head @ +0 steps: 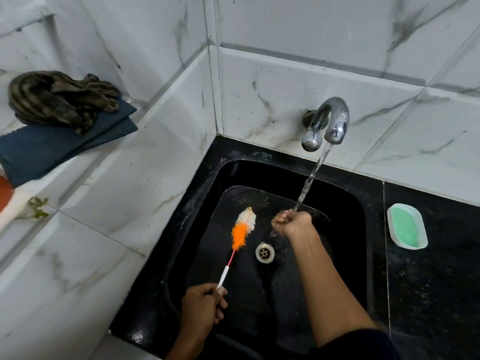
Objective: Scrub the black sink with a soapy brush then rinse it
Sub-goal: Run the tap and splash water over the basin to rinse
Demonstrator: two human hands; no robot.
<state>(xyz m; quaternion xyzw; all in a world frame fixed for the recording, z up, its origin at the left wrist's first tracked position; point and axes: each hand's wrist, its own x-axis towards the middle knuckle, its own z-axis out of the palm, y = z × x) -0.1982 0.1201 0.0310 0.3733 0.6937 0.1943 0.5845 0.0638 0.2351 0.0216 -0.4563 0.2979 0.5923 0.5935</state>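
Observation:
The black sink (pixel 202 229) fills the lower middle, with a metal drain (pixel 265 252) in its floor. My left hand (pixel 201 306) grips the thin white handle of a bottle brush (pixel 241 231) whose orange and white bristles rest on the sink's left floor. My right hand (pixel 292 223) is curled into a loose fist inside the basin, right under the stream of water from the chrome tap (pixel 328 123) on the back wall. Nothing shows inside that fist.
A white soap dish (pixel 407 226) with green soap sits on the black counter to the right of the sink. On the left marble ledge lie folded dark blue cloths (pixel 52 146) with a crumpled brown cloth (pixel 57 97) on top. Marble tile walls enclose the corner.

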